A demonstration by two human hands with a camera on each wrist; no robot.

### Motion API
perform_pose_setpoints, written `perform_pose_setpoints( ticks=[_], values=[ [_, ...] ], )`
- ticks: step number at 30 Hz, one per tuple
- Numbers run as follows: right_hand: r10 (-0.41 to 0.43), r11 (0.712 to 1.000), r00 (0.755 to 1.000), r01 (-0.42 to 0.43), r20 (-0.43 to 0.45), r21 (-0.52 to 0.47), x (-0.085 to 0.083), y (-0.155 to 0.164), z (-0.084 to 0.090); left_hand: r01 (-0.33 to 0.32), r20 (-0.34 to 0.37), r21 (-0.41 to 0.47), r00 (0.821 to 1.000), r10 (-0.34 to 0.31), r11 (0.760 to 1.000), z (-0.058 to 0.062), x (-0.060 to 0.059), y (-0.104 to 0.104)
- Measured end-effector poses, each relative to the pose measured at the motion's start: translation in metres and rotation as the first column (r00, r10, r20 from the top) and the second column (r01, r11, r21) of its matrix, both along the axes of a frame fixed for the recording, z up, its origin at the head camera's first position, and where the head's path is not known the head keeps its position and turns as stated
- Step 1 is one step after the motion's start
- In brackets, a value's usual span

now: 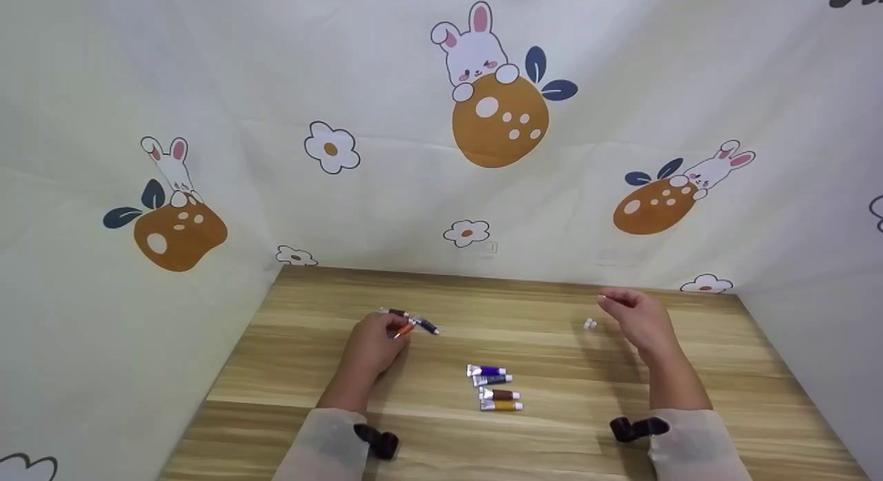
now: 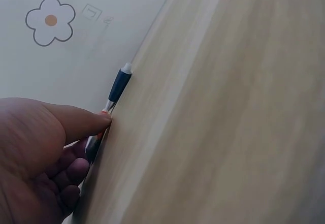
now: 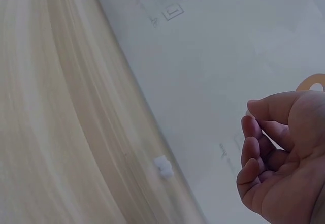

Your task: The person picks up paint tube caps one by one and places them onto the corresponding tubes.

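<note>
On the left side of the table, my left hand (image 1: pixel 376 343) pinches an orange paint tube (image 1: pixel 405 329) between thumb and fingers, close to the tabletop. Beside it lie a dark blue tube (image 1: pixel 428 326) and a brown tube (image 1: pixel 397 312); in the left wrist view the dark tube (image 2: pixel 120 84) points away past the thumb. Off to the right, my right hand (image 1: pixel 640 322) is raised over the table and pinches a tiny white piece (image 3: pixel 249 113), mostly hidden by the fingertips. Several small white cap-like pieces (image 1: pixel 590 324) lie in a cluster to its left.
In the table's middle lie purple (image 1: pixel 487 370), dark blue (image 1: pixel 492 380), brown (image 1: pixel 500 395) and yellow (image 1: pixel 501 405) tubes with white caps. A patterned cloth (image 1: pixel 386 212) stands behind the wooden table (image 1: pixel 310 295) and along its sides.
</note>
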State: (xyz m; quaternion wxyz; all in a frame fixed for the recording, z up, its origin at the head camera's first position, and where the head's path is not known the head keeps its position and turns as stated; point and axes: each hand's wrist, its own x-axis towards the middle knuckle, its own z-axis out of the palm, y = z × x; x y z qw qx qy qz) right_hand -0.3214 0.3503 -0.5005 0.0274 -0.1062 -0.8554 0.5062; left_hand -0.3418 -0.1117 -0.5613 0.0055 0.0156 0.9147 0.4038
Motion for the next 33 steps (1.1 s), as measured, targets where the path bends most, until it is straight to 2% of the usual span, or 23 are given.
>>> perform_pose_setpoints(
  ticks=[12, 21, 27, 33],
  values=[
    [0.016, 1.0, 0.998, -0.017, -0.062, -0.012, 0.008, -0.011, 0.02, -0.014, -0.002, -0.021, 1.0, 0.014, 1.0, -0.001, -0.001, -0.001],
    [0.017, 1.0, 0.989, -0.02, -0.144, -0.02, 0.019, -0.024, 0.035, -0.029, -0.019, -0.063, 0.999, 0.028, 0.998, -0.003, -0.002, 0.002],
    [0.013, 1.0, 0.986, -0.014, -0.164, -0.005, 0.024, -0.03, 0.04, -0.068, -0.039, -0.067, 0.997, 0.065, 0.995, 0.0, 0.0, 0.006],
    [0.009, 1.0, 0.978, -0.012, -0.207, -0.011, 0.029, -0.036, 0.048, -0.073, -0.046, -0.073, 0.996, 0.07, 0.995, 0.008, 0.003, 0.01]
  ],
)
